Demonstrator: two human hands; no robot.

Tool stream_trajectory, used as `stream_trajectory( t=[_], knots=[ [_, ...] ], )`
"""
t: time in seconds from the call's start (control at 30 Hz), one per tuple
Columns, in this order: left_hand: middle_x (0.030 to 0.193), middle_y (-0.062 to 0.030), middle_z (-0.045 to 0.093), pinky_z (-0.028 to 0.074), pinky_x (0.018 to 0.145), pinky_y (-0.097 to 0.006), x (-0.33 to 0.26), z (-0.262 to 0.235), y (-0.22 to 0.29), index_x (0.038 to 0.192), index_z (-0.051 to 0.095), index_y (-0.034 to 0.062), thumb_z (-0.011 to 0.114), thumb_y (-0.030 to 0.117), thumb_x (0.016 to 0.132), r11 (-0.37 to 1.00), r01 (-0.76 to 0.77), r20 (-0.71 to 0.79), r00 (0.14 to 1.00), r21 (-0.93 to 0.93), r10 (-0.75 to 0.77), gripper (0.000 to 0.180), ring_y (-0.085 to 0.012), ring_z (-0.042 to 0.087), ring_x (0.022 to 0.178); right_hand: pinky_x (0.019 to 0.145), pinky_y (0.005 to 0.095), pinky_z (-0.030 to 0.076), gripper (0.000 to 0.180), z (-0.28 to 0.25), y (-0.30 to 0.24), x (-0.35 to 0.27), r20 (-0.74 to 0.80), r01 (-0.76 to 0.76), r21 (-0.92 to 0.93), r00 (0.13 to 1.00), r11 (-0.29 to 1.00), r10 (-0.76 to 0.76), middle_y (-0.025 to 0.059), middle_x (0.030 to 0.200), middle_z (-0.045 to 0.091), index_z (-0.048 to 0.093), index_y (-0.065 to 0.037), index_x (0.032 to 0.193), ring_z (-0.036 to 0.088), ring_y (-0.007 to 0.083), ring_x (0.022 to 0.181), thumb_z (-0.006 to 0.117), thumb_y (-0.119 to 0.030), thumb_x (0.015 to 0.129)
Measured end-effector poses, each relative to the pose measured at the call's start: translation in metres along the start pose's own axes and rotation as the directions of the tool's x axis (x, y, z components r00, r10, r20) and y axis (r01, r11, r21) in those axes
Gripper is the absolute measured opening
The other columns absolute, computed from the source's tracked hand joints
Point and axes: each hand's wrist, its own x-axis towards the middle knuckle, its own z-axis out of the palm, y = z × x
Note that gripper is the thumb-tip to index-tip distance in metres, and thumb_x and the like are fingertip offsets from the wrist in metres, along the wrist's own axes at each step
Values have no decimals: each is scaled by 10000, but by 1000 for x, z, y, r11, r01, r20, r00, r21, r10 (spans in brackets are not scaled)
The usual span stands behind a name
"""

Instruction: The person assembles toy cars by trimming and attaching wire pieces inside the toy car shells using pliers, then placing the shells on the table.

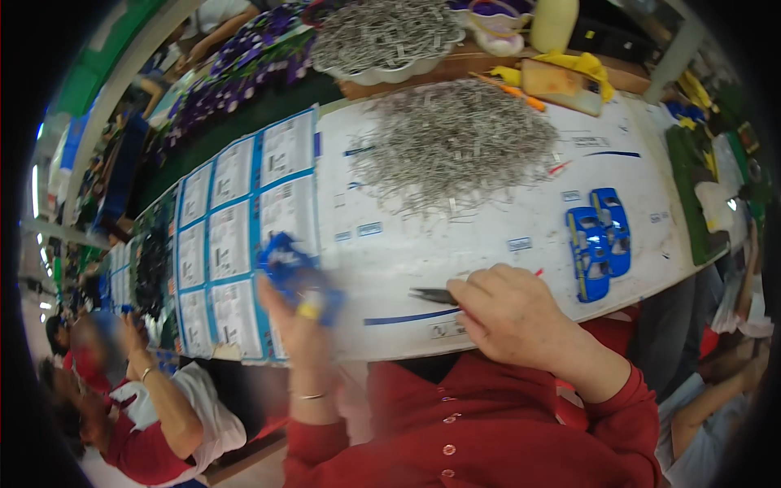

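Note:
My left hand (pixel 303 337), smeared by motion, is closed around a shiny blue plastic part (pixel 294 272) with a yellow patch. It looks like a toy car body, but blur hides its detail. In the middle, near the table's front edge, my right hand (pixel 517 315) is wrapped around a dark pointed tool (pixel 433 295), whose tip points left; its handle is hidden in my fist. To the right of that hand, blue toy car bodies (pixel 600 240) lie side by side. A wide heap of thin metal pins (pixel 460 146) spreads over the table beyond both hands.
Printed sheets with blue borders (pixel 232 240) cover the table's left part. At the back stand a tray heaped with metal pieces (pixel 386 37), an orange-handled tool (pixel 521 96), a yellow cloth (pixel 598 73) and a pale bottle (pixel 555 24). Other people (pixel 167 407) sit on both sides.

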Motion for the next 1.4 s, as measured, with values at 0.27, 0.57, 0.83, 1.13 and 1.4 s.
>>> stream_trajectory(
  t=[0.27,0.57,0.83,1.13,1.4],
  knots=[
    [1250,-231,441,357,979,-434,46,-161,18,1375,453,182,626,57,754,-115,-10,48,941,993,336,657,-400,463,1119,748,379,473,318,-65,109,-63,-506,-599,-89,716,796,481,194,908,616,586,22,1081,595,342,841,626,-144,813],
    [1056,-172,599,427,853,-448,-25,2,3,1105,608,57,675,108,686,303,-632,609,773,713,180,427,-353,564,984,757,305,448,322,-47,91,-81,-213,-683,233,659,692,722,142,877,579,534,51,1104,541,186,823,537,-187,888],
    [1151,-264,485,446,802,-439,-52,65,5,1286,528,104,713,295,742,490,-619,696,717,614,34,605,-386,536,919,766,415,453,269,0,10,-20,136,-501,518,848,693,512,224,914,567,518,25,1077,566,371,859,548,-152,877],
    [988,-178,497,453,754,-388,-24,28,15,1215,584,85,691,179,744,246,-475,451,880,845,150,492,-335,531,858,782,448,462,364,50,-10,31,42,-171,566,983,806,179,221,967,574,502,33,1102,563,400,896,610,-192,838],
    [901,-155,562,480,706,-375,-17,9,23,1242,558,80,642,88,743,481,-278,288,956,832,54,506,-325,572,777,719,421,437,276,14,26,26,-6,-140,-130,990,982,140,106,889,604,588,-47,972,563,301,844,649,-153,724]
  ],
)
